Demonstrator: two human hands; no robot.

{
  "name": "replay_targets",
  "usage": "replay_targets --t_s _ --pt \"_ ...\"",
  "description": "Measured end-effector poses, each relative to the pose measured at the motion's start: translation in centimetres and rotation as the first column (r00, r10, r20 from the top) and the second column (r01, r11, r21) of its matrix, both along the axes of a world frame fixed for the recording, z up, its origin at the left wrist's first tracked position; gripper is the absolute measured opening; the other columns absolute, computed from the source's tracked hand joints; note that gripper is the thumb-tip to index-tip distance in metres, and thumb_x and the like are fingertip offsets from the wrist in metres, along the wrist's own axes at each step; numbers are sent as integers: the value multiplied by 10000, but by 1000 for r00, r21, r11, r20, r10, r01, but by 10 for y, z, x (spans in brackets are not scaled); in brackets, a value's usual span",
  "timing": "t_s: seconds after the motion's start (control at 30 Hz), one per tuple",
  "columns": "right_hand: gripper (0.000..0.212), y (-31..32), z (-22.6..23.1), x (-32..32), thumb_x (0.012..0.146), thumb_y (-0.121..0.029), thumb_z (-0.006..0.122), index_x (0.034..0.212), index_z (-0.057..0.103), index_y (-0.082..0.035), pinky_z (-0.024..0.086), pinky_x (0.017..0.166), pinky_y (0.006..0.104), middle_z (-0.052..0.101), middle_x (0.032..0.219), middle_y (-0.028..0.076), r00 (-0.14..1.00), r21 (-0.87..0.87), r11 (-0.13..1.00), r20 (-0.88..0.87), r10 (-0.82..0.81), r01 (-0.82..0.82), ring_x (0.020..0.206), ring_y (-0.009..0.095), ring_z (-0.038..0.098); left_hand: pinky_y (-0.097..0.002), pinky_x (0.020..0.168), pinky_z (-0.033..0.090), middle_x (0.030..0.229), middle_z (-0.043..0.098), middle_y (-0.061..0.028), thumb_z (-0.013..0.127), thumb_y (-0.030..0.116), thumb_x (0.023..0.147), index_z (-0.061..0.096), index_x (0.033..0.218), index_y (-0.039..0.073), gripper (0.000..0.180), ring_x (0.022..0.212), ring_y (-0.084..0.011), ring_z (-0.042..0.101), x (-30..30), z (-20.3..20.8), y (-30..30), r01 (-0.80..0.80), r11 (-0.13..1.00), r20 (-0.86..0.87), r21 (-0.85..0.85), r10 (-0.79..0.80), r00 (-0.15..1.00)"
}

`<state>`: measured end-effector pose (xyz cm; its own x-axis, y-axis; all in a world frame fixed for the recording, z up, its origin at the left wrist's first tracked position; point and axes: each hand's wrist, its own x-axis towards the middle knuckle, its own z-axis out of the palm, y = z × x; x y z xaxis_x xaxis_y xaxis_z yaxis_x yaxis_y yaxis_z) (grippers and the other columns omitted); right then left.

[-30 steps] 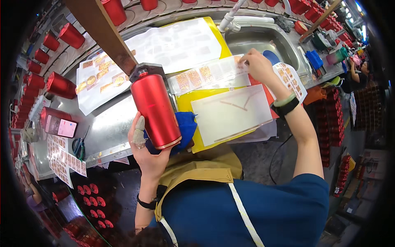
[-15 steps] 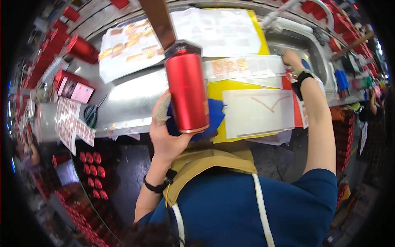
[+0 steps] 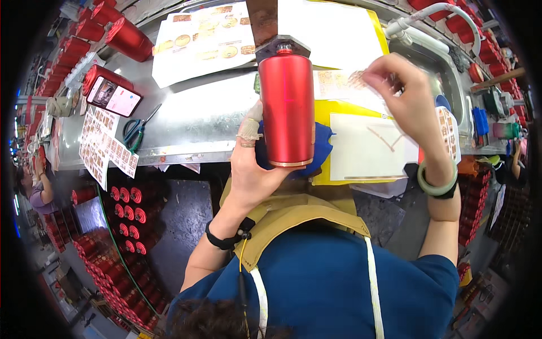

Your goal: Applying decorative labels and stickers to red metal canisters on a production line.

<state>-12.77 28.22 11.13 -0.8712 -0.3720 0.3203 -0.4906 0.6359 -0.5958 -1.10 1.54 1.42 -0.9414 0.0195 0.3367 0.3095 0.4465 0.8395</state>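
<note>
Looks like the decal-handling step, with the red bottle (image 3: 287, 113) steadied; next move calls for a firm left hold and light right fingertips. Nearest: left hand (image 3: 251, 175) wraps the bottle's lower end, thumb and fingers on it. Blue cloth (image 3: 324, 144) shows beside the bottle. Right hand (image 3: 403, 93) is off the bottle, to its right, fingers curled close together at a patterned decal (image 3: 357, 79). Blurred; can't tell if it's pinched or only touched. Far end: bottle neck at the dark bracket (image 3: 267, 51).
</note>
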Motion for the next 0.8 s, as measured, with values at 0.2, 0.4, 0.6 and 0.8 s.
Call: replay_targets --t_s 0.2,0.4,0.6,0.8 --pt "115 -68 3 28 901 -83 761 940 704 9 439 634 263 675 814 37 953 -172 980 263 148 -104 690 87 529 -441 1202 345 1552 426 -242 946 252 725 275 1580 -46 1128 1466 -335 409 -16 18 -6 125 986 83 114 -135 987" --pt "134 -83 -19 6 884 -101 764 930 711 13 445 629 285 651 763 54 981 -129 990 178 76 -53 658 126 508 -403 1150 424 1478 503 -193 753 150 954 278 1562 -30 792 1371 -256 518 -48 33 8 -1 783 330 622 -261 907" --pt "193 -92 -27 -2 915 -169 755 1010 686 -15 498 684 316 644 796 80 972 -296 953 234 11 60 711 175 604 -376 1082 493 1418 557 -179 715 120 981 337 1521 -25 675 1282 -224 586 -51 35 7 -54 687 351 724 -301 887" --pt "141 -93 -51 13 1019 -188 693 1021 603 -79 337 590 208 531 852 -51 720 -514 748 691 71 420 686 28 432 -404 1089 463 1426 551 -262 755 288 935 352 1532 -40 792 1303 -322 586 -49 1 9 -88 783 301 615 -130 945"
